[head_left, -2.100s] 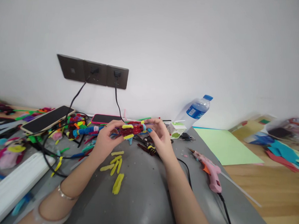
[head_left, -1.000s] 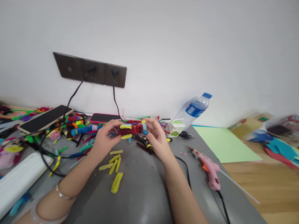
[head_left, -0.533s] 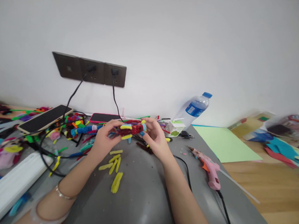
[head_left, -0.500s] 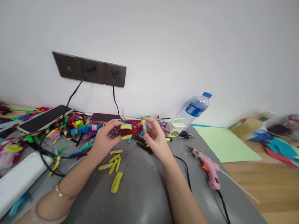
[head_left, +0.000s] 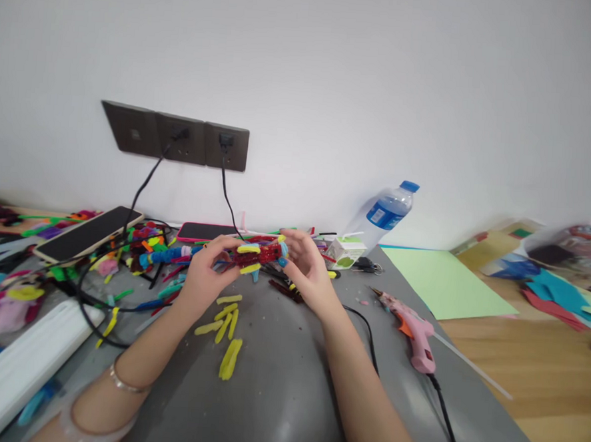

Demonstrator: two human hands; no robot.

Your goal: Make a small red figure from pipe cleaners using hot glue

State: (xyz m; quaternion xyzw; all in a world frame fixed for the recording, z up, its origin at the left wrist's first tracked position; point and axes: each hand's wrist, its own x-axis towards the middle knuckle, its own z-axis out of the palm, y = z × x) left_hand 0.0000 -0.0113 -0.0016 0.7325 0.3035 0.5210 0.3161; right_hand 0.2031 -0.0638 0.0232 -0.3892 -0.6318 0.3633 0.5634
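Both hands pinch one red pipe-cleaner bundle (head_left: 258,254) above the grey mat's (head_left: 285,394) far edge — left hand (head_left: 205,275) on its left end, right hand (head_left: 306,270) on its right. Yellow loops (head_left: 226,323) lie on the mat just below — a pink glue gun (head_left: 414,328) rests by its right edge.

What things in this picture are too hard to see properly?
Head view only.
Hidden: red fuzzy craft piece with yellow loops, ends under left hand and right hand.
Too small: clear plastic water bottle label print.
Blurred, cut off by edge: colourful paper pile, far right.

Bare mat (head_left: 276,380) near; glue gun (head_left: 414,327) right, cables (head_left: 93,302) left.
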